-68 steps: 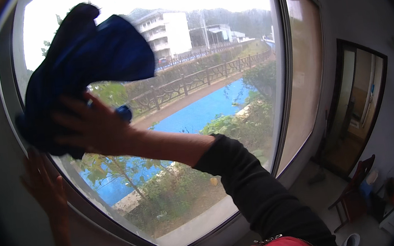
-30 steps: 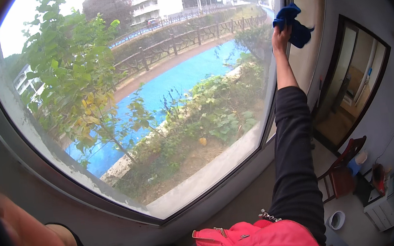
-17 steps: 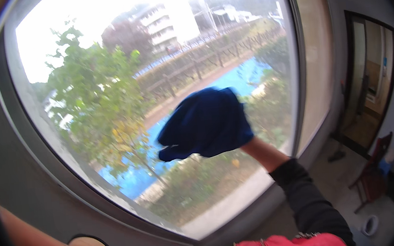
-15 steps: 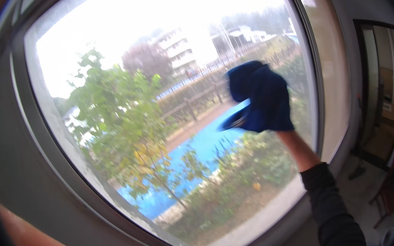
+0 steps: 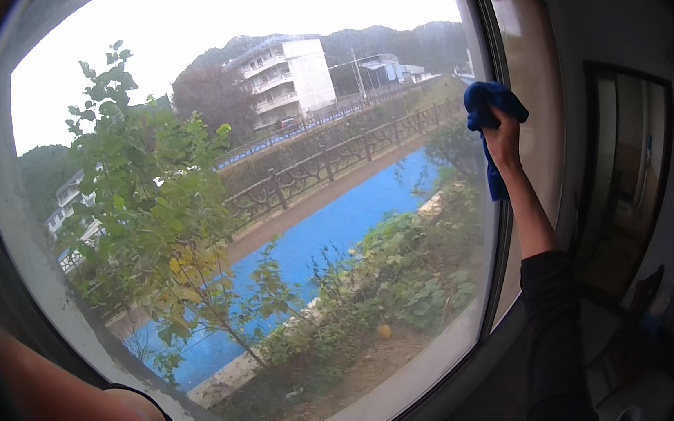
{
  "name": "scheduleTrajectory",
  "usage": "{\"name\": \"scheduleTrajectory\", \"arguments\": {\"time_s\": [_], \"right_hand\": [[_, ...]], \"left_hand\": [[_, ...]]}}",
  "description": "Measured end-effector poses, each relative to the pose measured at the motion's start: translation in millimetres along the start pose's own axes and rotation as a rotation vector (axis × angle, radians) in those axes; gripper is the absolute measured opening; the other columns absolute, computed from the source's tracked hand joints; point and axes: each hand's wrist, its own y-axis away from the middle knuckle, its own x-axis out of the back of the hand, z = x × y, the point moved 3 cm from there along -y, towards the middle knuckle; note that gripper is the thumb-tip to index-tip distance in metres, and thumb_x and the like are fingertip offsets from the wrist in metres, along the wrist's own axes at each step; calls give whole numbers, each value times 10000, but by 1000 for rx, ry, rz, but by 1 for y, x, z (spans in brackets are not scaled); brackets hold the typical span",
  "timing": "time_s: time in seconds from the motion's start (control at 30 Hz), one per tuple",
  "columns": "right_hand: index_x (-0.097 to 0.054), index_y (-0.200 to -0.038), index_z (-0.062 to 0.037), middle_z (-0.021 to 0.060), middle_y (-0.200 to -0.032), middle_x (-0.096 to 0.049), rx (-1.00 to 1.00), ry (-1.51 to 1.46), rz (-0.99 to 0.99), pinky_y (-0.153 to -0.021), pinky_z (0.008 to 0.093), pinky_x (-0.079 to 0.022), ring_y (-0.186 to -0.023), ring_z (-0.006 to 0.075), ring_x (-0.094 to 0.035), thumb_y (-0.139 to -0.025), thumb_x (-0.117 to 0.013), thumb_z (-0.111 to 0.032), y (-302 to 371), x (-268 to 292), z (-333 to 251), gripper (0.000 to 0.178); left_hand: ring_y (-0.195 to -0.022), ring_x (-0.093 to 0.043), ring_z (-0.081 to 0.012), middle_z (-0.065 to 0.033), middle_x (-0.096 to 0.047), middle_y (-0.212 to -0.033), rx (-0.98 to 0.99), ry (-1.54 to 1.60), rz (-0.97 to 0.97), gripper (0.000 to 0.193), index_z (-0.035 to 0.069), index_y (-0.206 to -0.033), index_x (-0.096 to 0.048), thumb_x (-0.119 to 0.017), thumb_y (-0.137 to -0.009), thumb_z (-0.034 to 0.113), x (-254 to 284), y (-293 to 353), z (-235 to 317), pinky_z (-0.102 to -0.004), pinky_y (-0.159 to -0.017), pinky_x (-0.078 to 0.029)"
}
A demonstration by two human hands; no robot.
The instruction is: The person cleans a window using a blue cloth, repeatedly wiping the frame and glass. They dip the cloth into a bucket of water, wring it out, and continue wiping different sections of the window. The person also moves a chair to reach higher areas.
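Observation:
Fingers closed, my right hand (image 5: 501,134) grips a dark blue cloth (image 5: 493,104) against the right edge of the large window pane (image 5: 414,317). The cloth is bunched over the fingertips, and one end hangs down beside the wrist. It lies over the dark upright window frame (image 5: 486,30). A black sleeve covers my right forearm. At the lower left, very close, bare skin of my left arm or hand (image 5: 69,395) shows with a black band next to it. The fingers on that side cannot be made out.
A second, tan-looking pane (image 5: 528,92) adjoins the upright frame. Further right are a doorway (image 5: 625,172) and dim furniture at floor level. Through the glass appear a leafy tree (image 5: 150,230), a blue path (image 5: 339,227), a railing (image 5: 324,162) and a pale building (image 5: 290,76).
My right hand has moved right with the cloth, from over the glass to the upright frame. The view has shifted, and the cloth looks more tightly bunched.

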Motion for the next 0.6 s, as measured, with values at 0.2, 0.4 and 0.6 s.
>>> {"name": "scheduleTrajectory", "arguments": {"time_s": [0.2,0.4,0.6], "right_hand": [[-700,-1084,-14,195,-1053,-674,57,192,36,-857,354,-507,-960,300,-663,-814,-705,-65,-26,8,22,275],[-711,-1066,-27,190,-1010,-692,138,66,30,-894,372,-499,-976,327,-665,-782,-726,-39,23,14,39,285],[-644,-1203,-72,208,-1142,-651,68,-91,129,-958,402,-468,-1057,379,-619,-761,-740,-54,-72,-18,60,453]], "left_hand": [[-1209,-442,-266,-149,-454,-1282,18,55,-35,585,13,-1371,-327,-581,-904,257,-23,-7,14,-456,-1078,-304],[-1211,-451,-268,-151,-468,-1278,14,78,-13,586,10,-1379,-330,-578,-910,259,-44,-3,29,-459,-1082,-307],[-1212,-461,-269,-153,-481,-1273,13,73,-23,589,6,-1388,-333,-575,-916,261,-32,-12,28,-462,-1087,-311]]}}
